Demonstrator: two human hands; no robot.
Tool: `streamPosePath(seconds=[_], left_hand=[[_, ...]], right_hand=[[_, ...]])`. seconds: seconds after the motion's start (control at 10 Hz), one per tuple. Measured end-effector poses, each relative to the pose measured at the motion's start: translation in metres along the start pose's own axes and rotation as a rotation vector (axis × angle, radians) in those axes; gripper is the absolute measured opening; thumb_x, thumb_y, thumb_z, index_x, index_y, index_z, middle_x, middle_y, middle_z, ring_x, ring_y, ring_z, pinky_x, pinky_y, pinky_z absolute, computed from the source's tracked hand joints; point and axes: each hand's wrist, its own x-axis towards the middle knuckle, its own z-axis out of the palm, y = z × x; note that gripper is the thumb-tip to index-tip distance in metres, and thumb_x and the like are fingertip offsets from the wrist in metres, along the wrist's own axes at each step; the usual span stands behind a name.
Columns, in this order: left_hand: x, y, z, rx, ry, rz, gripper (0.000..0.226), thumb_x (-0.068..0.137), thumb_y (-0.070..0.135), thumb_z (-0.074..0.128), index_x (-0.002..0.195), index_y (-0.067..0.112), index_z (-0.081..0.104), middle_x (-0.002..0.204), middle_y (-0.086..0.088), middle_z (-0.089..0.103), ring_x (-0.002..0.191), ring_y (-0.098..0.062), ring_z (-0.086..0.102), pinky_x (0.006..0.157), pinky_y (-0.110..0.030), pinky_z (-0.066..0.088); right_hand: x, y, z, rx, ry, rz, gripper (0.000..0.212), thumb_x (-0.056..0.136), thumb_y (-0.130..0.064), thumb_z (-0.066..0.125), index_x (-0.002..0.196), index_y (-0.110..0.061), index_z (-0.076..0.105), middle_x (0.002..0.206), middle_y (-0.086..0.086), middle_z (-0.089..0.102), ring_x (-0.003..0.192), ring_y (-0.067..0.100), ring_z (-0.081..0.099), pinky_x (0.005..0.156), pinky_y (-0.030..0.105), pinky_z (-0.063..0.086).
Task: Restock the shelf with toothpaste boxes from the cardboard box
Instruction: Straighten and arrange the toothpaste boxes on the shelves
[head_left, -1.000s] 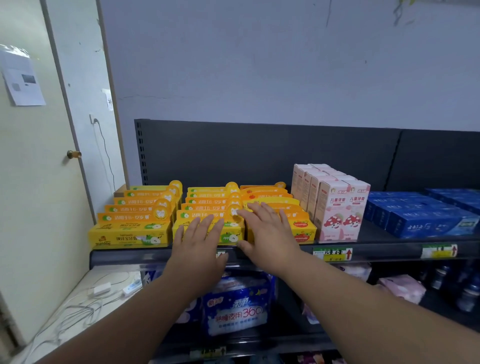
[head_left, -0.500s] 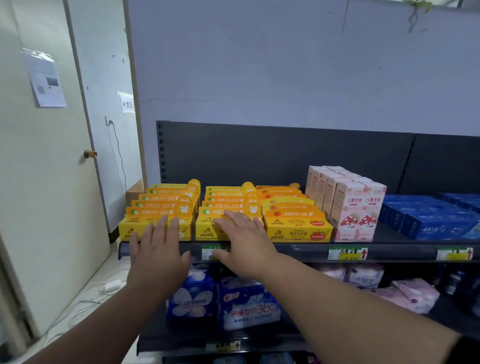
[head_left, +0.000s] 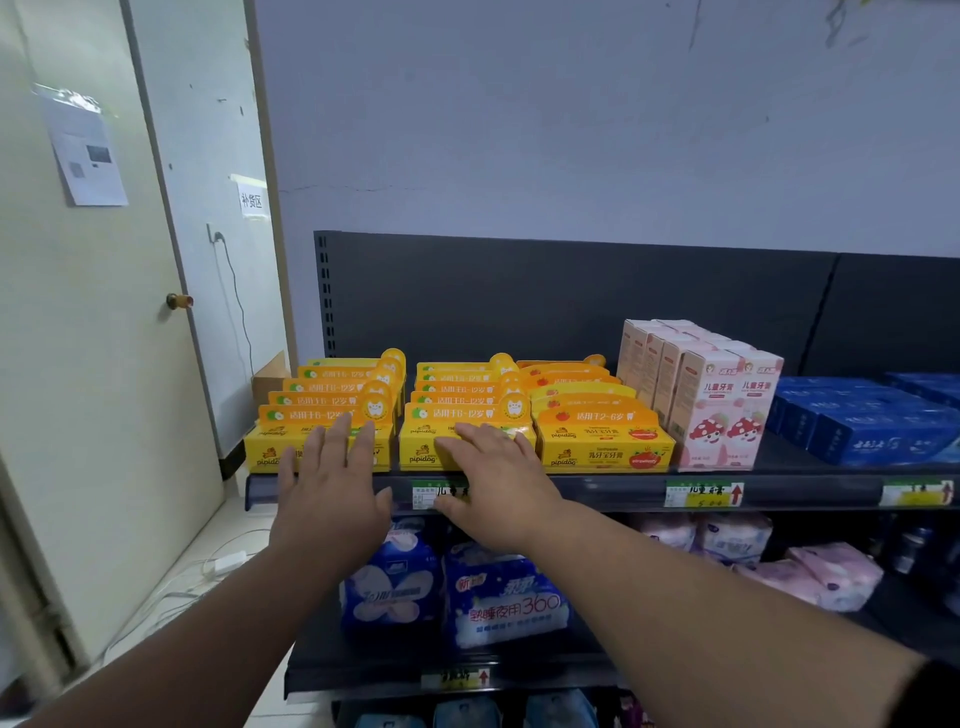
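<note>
Three rows of yellow and orange toothpaste boxes stand on the dark top shelf (head_left: 597, 491). My left hand (head_left: 332, 493) lies flat, fingers straight, against the front of the left yellow row (head_left: 265, 454). My right hand (head_left: 493, 488) is spread flat on the front box of the middle yellow row (head_left: 423, 447). The orange strawberry row (head_left: 605, 449) stands untouched to the right. A corner of a cardboard box (head_left: 270, 376) shows behind the shelf's left end.
Pink upright boxes (head_left: 719, 410) and blue flat boxes (head_left: 862, 428) fill the shelf further right. Blue and pink soft packs (head_left: 498, 597) sit on the lower shelf. A door (head_left: 93, 364) with a knob and floor cables (head_left: 218, 561) lie to the left.
Both hands have shifted left along the shelf: the left from the middle row to the left row, the right from the orange row to the middle row. The view has moved closer.
</note>
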Motion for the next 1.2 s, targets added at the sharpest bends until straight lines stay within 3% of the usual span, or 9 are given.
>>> streamPosePath(seconds=[0.4, 0.7, 1.0, 1.2], left_hand=[[0.007, -0.006, 0.008, -0.001, -0.044, -0.007, 0.073, 0.097, 0.048, 0.037, 0.153, 0.022, -0.002, 0.161, 0.0, -0.001, 0.148, -0.024, -0.003, 0.117, -0.048, -0.001], [0.007, -0.009, 0.009, 0.034, -0.063, 0.029, 0.078, 0.096, 0.05, 0.037, 0.152, 0.022, -0.007, 0.161, 0.0, -0.007, 0.148, -0.024, -0.008, 0.117, -0.05, -0.002], [-0.011, -0.031, 0.004, -0.097, 0.035, 0.018, 0.07, 0.098, 0.044, 0.037, 0.153, 0.024, -0.002, 0.161, 0.002, -0.005, 0.148, -0.021, -0.006, 0.119, -0.046, -0.002], [-0.022, -0.044, 0.003, -0.047, 0.033, -0.021, 0.071, 0.098, 0.047, 0.037, 0.153, 0.024, -0.001, 0.161, 0.001, -0.004, 0.148, -0.021, -0.004, 0.118, -0.044, 0.0]], right_hand=[[0.005, -0.002, 0.007, 0.005, 0.022, 0.011, 0.065, 0.099, -0.044, 0.047, 0.154, -0.031, 0.015, 0.163, -0.006, 0.01, 0.15, 0.02, 0.003, 0.121, 0.048, -0.002], [0.003, -0.003, 0.008, 0.015, 0.024, 0.021, 0.066, 0.098, -0.043, 0.048, 0.154, -0.033, 0.014, 0.163, -0.008, 0.009, 0.15, 0.019, 0.001, 0.121, 0.048, -0.004], [-0.008, -0.005, 0.007, 0.029, 0.073, 0.004, 0.065, 0.098, -0.048, 0.046, 0.153, -0.036, 0.015, 0.163, -0.009, 0.005, 0.15, 0.017, 0.0, 0.122, 0.045, -0.001], [-0.011, -0.021, 0.013, 0.076, 0.08, -0.047, 0.064, 0.097, -0.048, 0.047, 0.153, -0.038, 0.016, 0.163, -0.01, 0.003, 0.15, 0.014, -0.001, 0.122, 0.045, 0.001]])
